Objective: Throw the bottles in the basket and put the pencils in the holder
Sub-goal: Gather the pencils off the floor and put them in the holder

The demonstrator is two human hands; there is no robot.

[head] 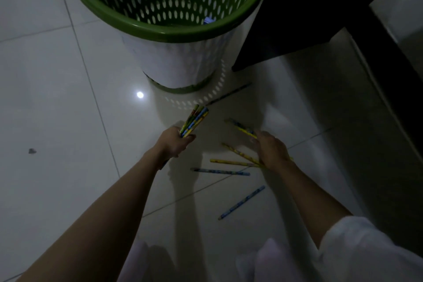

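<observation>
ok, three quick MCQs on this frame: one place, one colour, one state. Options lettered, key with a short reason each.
1. Where is the bundle of pencils?
A. in the basket
B. in the left hand
C. on the dark furniture

2. Basket rim colour?
A. green
B. red
C. black

3. Right hand state?
A. raised over the basket
B. clenched on a bottle
C. down at the loose pencils on the floor

Key: B, the left hand grips them; A, rim shows green; C, fingers reach among floor pencils.
</observation>
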